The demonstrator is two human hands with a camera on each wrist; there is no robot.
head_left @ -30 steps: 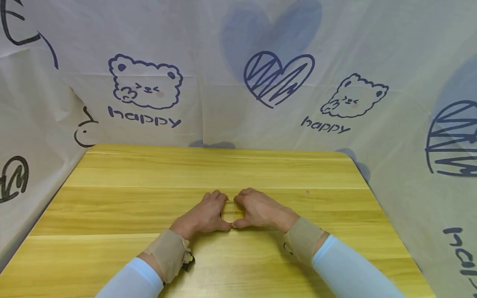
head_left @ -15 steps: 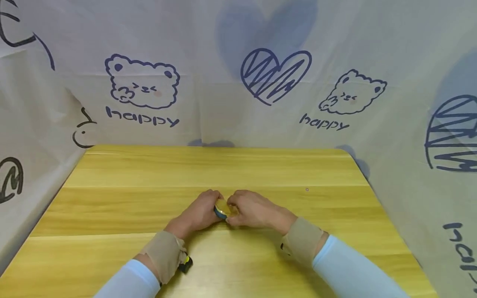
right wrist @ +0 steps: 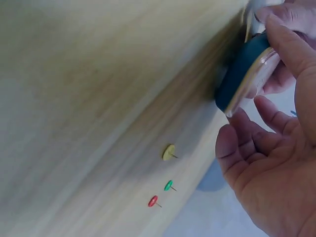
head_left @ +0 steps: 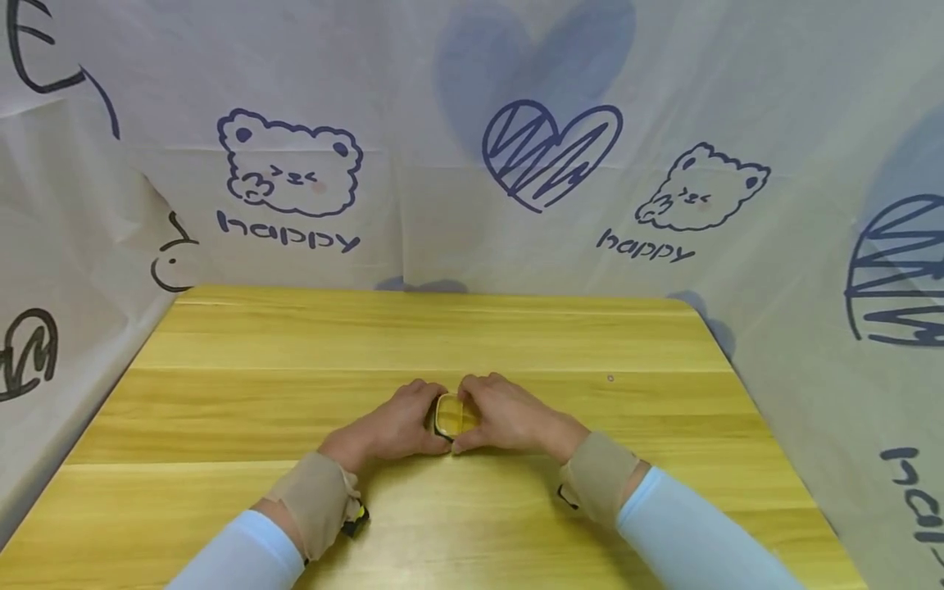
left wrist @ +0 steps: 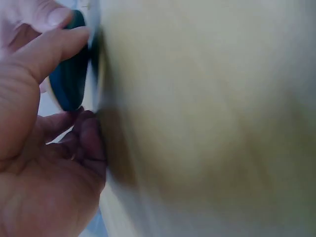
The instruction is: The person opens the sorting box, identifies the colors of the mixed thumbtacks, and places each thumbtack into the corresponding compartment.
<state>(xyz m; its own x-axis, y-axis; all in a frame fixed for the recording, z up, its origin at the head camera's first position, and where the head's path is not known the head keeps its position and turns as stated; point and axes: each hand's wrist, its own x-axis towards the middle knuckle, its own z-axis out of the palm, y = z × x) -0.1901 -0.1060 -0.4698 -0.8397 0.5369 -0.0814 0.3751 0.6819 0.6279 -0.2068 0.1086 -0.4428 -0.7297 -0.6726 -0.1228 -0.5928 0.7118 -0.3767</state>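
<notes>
Both hands hold a small rounded-square box point(head_left: 448, 415) close over the middle of the table. It has a dark teal body, seen edge-on in the left wrist view point(left wrist: 69, 81), and a shiny clear lid with a pale rim, best seen in the right wrist view point(right wrist: 247, 71). My left hand point(head_left: 401, 424) grips the left side, thumb at the near edge and fingers at the far edge. From the other side, my right hand point(head_left: 509, 415) pinches the rim between thumb and fingers. The fingertips of the two hands almost meet.
On the wooden table point(head_left: 295, 336), yellow point(right wrist: 169, 152), green point(right wrist: 169, 185) and red point(right wrist: 153, 201) thumbtacks show in the right wrist view. A tiny round spot point(head_left: 610, 378) lies right of the hands. A printed cloth point(head_left: 442, 221) hangs behind the table.
Half a second ago the box was tilted, its teal side showing; now its top faces up more squarely. The right hand has shifted its fingers on the rim, and the left wrist has moved slightly left.
</notes>
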